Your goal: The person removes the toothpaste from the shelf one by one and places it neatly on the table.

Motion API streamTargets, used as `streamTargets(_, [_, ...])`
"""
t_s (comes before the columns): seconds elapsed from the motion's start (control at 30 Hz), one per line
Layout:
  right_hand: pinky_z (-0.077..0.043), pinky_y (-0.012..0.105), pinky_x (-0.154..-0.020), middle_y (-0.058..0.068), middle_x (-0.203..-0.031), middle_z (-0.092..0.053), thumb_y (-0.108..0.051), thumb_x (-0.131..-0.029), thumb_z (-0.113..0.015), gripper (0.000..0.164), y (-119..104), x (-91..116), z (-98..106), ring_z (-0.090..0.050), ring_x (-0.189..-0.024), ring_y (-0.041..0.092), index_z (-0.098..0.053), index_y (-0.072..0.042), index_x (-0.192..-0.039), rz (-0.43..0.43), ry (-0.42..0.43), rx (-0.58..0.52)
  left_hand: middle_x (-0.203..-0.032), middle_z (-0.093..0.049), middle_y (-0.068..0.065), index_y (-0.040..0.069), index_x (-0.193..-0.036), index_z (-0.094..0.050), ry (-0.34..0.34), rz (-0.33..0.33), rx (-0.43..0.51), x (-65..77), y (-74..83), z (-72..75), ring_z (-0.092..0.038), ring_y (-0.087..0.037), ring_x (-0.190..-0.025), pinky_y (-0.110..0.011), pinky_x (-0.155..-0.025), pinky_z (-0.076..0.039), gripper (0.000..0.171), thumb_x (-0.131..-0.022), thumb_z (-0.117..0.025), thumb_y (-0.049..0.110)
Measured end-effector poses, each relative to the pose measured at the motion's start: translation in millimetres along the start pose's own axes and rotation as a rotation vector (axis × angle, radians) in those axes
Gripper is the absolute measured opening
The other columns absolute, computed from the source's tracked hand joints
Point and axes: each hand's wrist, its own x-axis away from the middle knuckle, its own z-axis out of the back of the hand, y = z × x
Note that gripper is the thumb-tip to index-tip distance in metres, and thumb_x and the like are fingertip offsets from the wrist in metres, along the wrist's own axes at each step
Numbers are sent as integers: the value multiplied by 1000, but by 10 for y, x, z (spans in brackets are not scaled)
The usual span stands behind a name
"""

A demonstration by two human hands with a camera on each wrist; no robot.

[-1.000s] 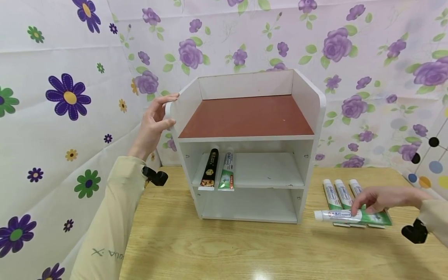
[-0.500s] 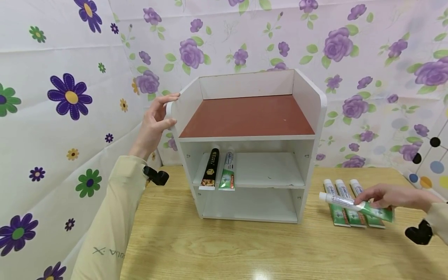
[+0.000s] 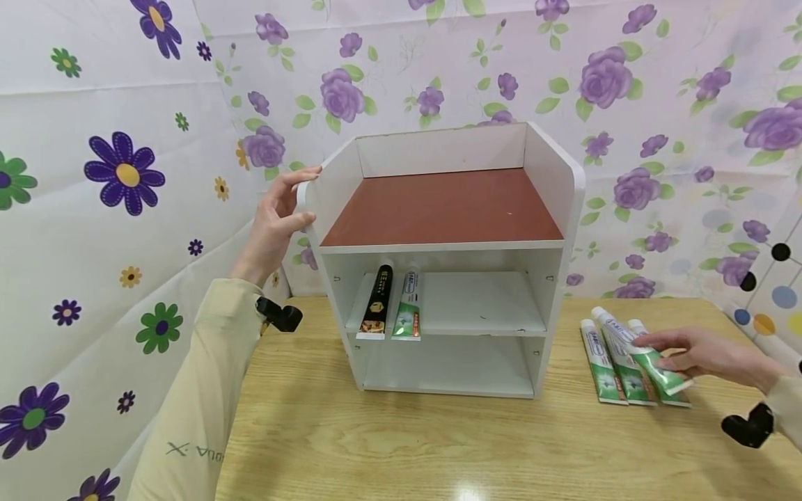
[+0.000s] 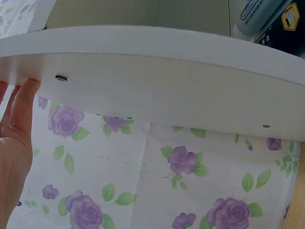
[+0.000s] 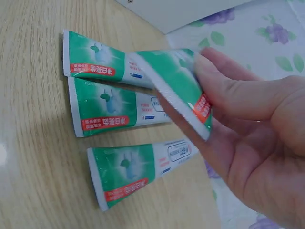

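A white two-tier shelf unit (image 3: 438, 250) with a red-brown top stands on the table. My left hand (image 3: 269, 226) grips the upper edge of its left side panel (image 4: 157, 86); thumb and fingertips touch the panel. My right hand (image 3: 714, 358) pinches a white and green toothpaste tube (image 3: 633, 344) between thumb and fingers, its cap pointing to the back left. Below this tube, three similar toothpaste tubes (image 5: 112, 107) lie side by side on the table, partly hidden by the hand and held tube. Their crimped ends face the front in the head view.
On the middle shelf board lie a black toothpaste tube (image 3: 377, 303) and a white and green toothpaste tube (image 3: 409, 306), at the left. The lower board (image 3: 447, 365) sits beneath. Floral cloth (image 3: 432, 69) hangs behind the wooden table (image 3: 407, 445).
The held tube has turned from lying crosswise to pointing its cap toward the back, over the other tubes. My right hand has turned with it. The left hand stays put.
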Motion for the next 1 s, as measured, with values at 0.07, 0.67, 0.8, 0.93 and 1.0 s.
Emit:
streamTargets(0.07, [-47,45,-69,41,-132,-16,-10,-93,-48,50,29,12,-4,-54,-96,19,-29,6,-137,-7,50,-4,-136,-37,-10,10,-118,-55,0,-4,2,-3,1,-1,-37,-30,-115,-30,-71,-44,51,-74,-47,-15])
streamTargets(0.67, [-44,41,-55,42,-130,-15,-16,-91,-53,51,320,139,87,-48,-63,28,-35,0,-136,-8,353,12,-136,-37,-10,9,-118,-55,-1,-16,10,-14,13,-3,-36,-31,-117,-30,-72,-44,51,-74,-46,-15])
streamTargets(0.8, [-43,40,-53,38,-131,-19,-16,-91,-53,49,428,175,135,-47,-62,26,-39,-7,-137,-21,380,9,-136,-37,-10,9,-119,-54,0,-11,6,-15,19,-7,-36,-31,-117,-30,-73,-44,52,-74,-46,-15])
streamTargets(0.93, [-43,39,-56,38,-134,-16,-21,-90,-55,51,490,220,164,-52,-74,15,-40,-11,-137,-84,383,-2,-136,-36,-10,8,-119,-54,-1,-9,2,-13,22,-12,-36,-31,-117,-30,-73,-44,52,-74,-45,-16])
streamTargets(1.0, [-44,38,-57,37,-135,-16,-22,-89,-56,51,519,238,166,-54,-80,12,-40,-13,-137,-114,381,-3,-136,-37,-10,8,-119,-54,0,-8,0,-13,24,-15,-36,-31,-117,-30,-73,-44,52,-74,-45,-16])
